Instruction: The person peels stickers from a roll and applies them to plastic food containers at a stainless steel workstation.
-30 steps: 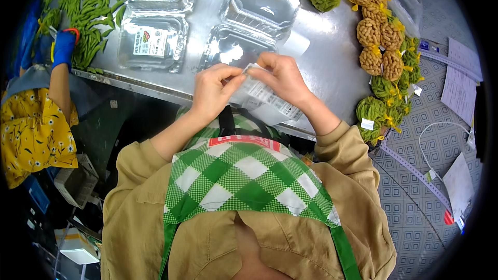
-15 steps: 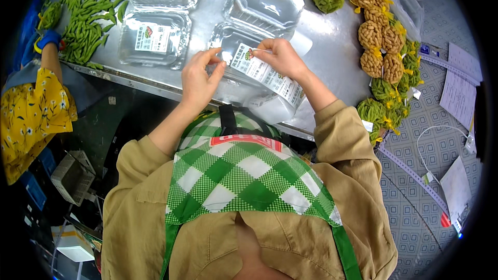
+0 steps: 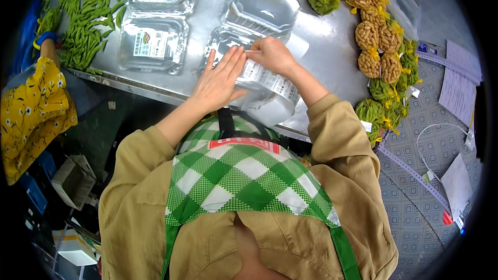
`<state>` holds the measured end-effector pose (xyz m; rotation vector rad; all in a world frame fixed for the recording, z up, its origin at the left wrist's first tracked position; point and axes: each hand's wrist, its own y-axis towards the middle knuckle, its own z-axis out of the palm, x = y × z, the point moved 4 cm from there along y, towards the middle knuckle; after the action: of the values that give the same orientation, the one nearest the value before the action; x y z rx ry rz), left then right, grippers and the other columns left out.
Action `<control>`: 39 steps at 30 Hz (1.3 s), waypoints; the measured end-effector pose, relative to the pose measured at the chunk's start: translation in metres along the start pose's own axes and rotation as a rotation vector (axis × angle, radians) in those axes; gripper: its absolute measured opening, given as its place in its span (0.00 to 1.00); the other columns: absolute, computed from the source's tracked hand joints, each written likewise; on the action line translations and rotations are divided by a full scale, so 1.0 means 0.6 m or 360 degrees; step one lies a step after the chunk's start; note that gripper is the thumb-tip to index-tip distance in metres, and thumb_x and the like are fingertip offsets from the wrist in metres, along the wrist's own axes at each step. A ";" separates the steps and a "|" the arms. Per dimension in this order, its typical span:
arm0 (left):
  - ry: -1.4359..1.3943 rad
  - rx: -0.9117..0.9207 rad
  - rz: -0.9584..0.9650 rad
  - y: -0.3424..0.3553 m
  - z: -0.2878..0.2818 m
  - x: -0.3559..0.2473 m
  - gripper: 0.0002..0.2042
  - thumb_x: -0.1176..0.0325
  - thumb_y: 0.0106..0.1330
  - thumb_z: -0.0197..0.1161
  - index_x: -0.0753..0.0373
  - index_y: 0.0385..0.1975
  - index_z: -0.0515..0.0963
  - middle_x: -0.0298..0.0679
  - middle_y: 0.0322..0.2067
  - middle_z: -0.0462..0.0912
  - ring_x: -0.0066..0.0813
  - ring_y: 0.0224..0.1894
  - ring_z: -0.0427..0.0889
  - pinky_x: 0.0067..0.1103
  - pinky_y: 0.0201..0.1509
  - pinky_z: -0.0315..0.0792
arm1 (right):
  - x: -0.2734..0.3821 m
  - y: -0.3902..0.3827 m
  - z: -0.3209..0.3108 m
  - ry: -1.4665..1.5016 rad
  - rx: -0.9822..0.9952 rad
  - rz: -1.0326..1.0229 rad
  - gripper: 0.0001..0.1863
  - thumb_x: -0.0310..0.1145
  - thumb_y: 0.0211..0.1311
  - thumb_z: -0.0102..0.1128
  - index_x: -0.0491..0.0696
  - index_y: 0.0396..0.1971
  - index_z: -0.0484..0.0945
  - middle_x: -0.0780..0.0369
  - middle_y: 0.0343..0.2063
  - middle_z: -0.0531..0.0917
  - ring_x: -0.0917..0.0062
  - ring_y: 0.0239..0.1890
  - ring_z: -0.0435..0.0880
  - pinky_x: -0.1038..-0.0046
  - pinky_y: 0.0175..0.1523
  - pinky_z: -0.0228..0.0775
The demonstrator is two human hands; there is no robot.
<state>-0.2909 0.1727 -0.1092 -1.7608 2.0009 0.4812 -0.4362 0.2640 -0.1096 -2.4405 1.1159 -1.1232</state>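
Note:
My left hand lies flat with its fingers stretched out over the near part of an open clear plastic clamshell box. Its fingertips meet those of my right hand, which pinches the upper end of a strip of printed white labels. From there the strip slants down to the right toward a white curl of backing paper near the table's front edge. What lies under my left palm is hidden. To the left sits a second open clamshell box bearing a label.
Loose green pods cover the table's left end, beside another person's arm. Bundles of peanuts and green pods, tied in yellow, line the right edge. A clear plastic bag lies beyond them.
My left hand has moved right and flattened from a loose curl, now covering part of the box and strip. The right hand has shifted slightly left, still pinching the strip.

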 end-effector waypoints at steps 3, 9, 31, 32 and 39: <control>0.0083 0.0033 0.0009 0.001 0.005 0.000 0.47 0.49 0.50 0.66 0.68 0.65 0.49 0.46 0.67 0.49 0.37 0.70 0.45 0.51 0.67 0.42 | -0.008 -0.004 -0.002 0.0134 0.0110 0.0066 0.16 0.41 0.48 0.64 0.42 0.29 0.82 0.56 0.24 0.83 0.67 0.28 0.82 0.69 0.36 0.72; 0.0164 0.0069 -0.0030 0.000 0.015 -0.002 0.46 0.43 0.47 0.66 0.52 0.66 0.52 0.45 0.68 0.46 0.38 0.71 0.42 0.52 0.66 0.43 | -0.079 -0.085 -0.089 0.0196 0.0458 -0.0040 0.16 0.36 0.47 0.66 0.39 0.31 0.81 0.60 0.25 0.82 0.80 0.30 0.77 0.75 0.37 0.69; 0.0538 0.0125 0.0212 0.296 -0.117 0.070 0.53 0.53 0.29 0.79 0.43 0.64 0.58 0.43 0.62 0.61 0.48 0.64 0.59 0.40 0.62 0.60 | -0.074 -0.206 -0.100 0.1378 0.0333 -0.0172 0.04 0.21 0.51 0.59 0.41 0.29 0.78 0.68 0.28 0.80 0.86 0.33 0.76 0.82 0.41 0.67; 0.0515 0.0089 0.0221 0.294 -0.122 0.072 0.52 0.54 0.30 0.79 0.44 0.64 0.60 0.42 0.61 0.63 0.47 0.63 0.60 0.39 0.62 0.61 | -0.081 -0.203 -0.102 0.1424 0.0269 -0.0134 0.04 0.21 0.51 0.59 0.42 0.29 0.78 0.67 0.29 0.80 0.86 0.34 0.76 0.81 0.42 0.67; 0.0124 -0.0272 0.0366 0.255 -0.187 0.057 0.48 0.59 0.29 0.78 0.50 0.60 0.66 0.38 0.60 0.65 0.42 0.60 0.64 0.33 0.62 0.64 | -0.106 -0.153 -0.108 0.1831 -0.0474 -0.0216 0.05 0.20 0.51 0.59 0.44 0.29 0.79 0.58 0.59 0.67 0.65 0.60 0.66 0.69 0.57 0.64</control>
<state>-0.4560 0.1056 -0.0359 -1.6757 2.2913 0.6847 -0.4598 0.3792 -0.0561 -1.9671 1.4274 -2.7244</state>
